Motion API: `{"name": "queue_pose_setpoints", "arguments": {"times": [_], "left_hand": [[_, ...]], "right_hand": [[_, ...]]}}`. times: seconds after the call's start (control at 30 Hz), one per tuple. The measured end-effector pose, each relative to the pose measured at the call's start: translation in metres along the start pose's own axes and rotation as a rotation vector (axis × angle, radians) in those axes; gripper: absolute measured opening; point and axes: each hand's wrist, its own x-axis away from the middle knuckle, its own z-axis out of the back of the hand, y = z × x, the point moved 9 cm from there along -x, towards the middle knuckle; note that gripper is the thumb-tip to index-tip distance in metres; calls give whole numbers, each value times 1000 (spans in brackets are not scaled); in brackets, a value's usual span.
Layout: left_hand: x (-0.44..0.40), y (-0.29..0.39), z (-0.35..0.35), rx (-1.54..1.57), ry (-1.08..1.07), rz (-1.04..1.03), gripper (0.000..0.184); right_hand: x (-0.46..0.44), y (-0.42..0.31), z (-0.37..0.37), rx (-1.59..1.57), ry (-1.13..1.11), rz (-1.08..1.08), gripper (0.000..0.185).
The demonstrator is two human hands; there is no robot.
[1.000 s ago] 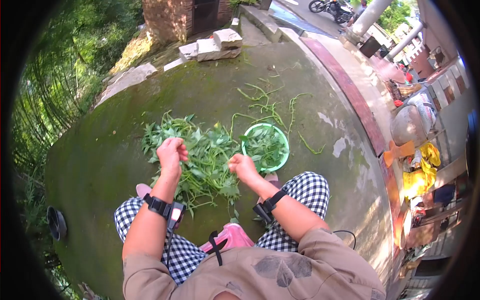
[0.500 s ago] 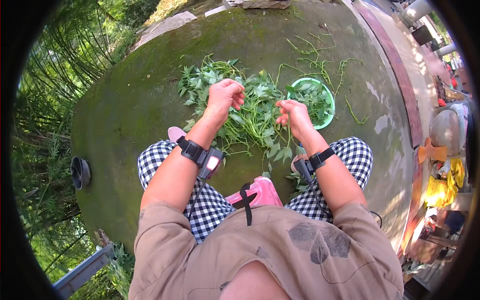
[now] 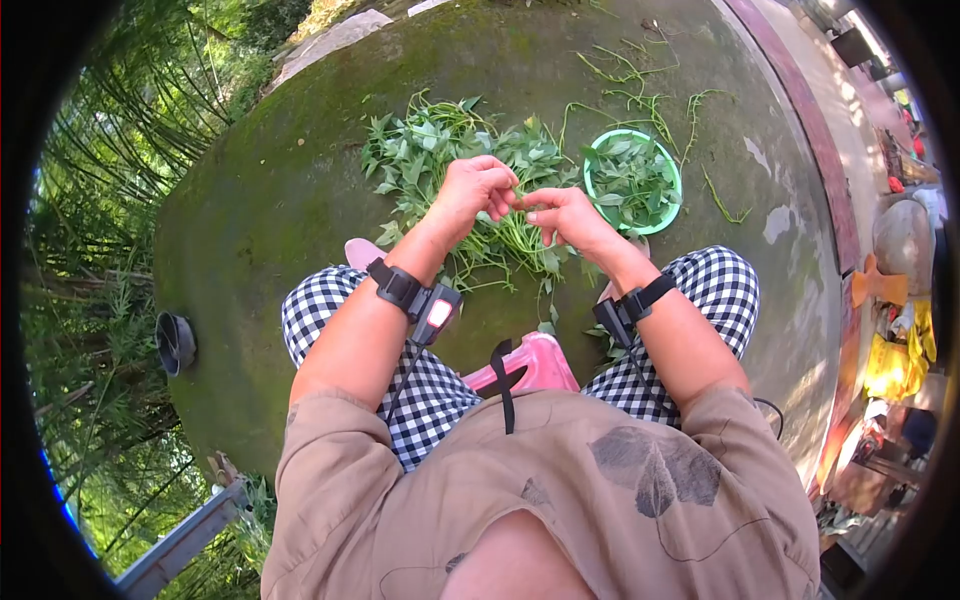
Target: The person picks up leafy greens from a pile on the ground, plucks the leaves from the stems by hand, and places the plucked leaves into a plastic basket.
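A heap of leafy green stems (image 3: 425,145) lies on the ground in front of me. Above its middle, my left hand (image 3: 475,197) is closed in a pinch, with a bit of green stem (image 3: 518,197) showing at the fingertips. My right hand (image 3: 568,220) meets it from the right, thumb and forefinger closing on the same stem; its other fingers are loosely curled. Most of the stem is hidden by the fingers. Just beyond my right hand stands a light green round basket (image 3: 676,185) holding picked leaves (image 3: 632,180).
Bare trailing stems (image 3: 640,75) lie scattered behind the basket. A pink plastic stool (image 3: 545,360) is between my knees. A dark pot (image 3: 175,344) sits at the left edge, near dense greenery. Yellow bags (image 3: 895,365) and an orange stool (image 3: 878,286) are at the far right.
My hands have come together from apart, the right moving left, away from the basket, and the left slightly right. The whole view has shifted a little.
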Motion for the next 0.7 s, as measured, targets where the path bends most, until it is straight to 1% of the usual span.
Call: {"name": "queue_pose_setpoints", "arguments": {"times": [0.07, 0.13, 0.2, 0.23, 0.27, 0.3, 0.33, 0.37, 0.4, 0.43, 0.47, 0.5, 0.6, 0.63, 0.7], "left_hand": [[0, 0, 4, 47, 16, 8, 10], [-1, -1, 10, 76, 56, 11, 10], [-7, -6, 27, -216, 148, 30, 9], [-10, -8, 34, -362, 193, 39, 9], [-8, 11, 34, -678, 284, -207, 9], [6, 32, 19, -989, 370, -459, 9], [24, 45, -3, -1295, 451, -716, 10], [25, 43, -11, -1224, 406, -726, 12], [23, 37, -23, -1243, 296, -737, 10], [21, 29, -33, -1260, 185, -747, 9], [20, 20, -42, -1273, 76, -755, 7], [15, 5, -46, -1387, 26, -663, 7], [9, -16, -48, -1428, -56, -544, 11], [11, -14, -49, -1388, -65, -559, 13], [9, -16, -46, -1293, -126, -457, 13]], "right_hand": [[0, 2, -5, 49, -70, -53, 20], [-2, 9, -2, 2, -68, -61, 19], [-4, 13, 2, -14, -61, -78, 16], [-6, 13, 5, 117, -29, -61, 16], [-8, 14, 9, 248, 5, -42, 17], [-10, 17, 12, 378, 41, -25, 17], [-12, 15, 13, 514, 81, 68, 18], [-13, 13, 12, 647, 121, 162, 18], [-9, 1, 7, 780, 161, 256, 19], [-7, 1, 5, 814, 145, 199, 20], [-6, -4, 3, 862, 162, 235, 19], [-4, -7, 1, 911, 178, 269, 17], [1, -13, -4, 996, 194, 351, 15], [3, -15, -6, 1013, 199, 376, 15], [6, -18, -6, 1013, 201, 403, 14]]}}
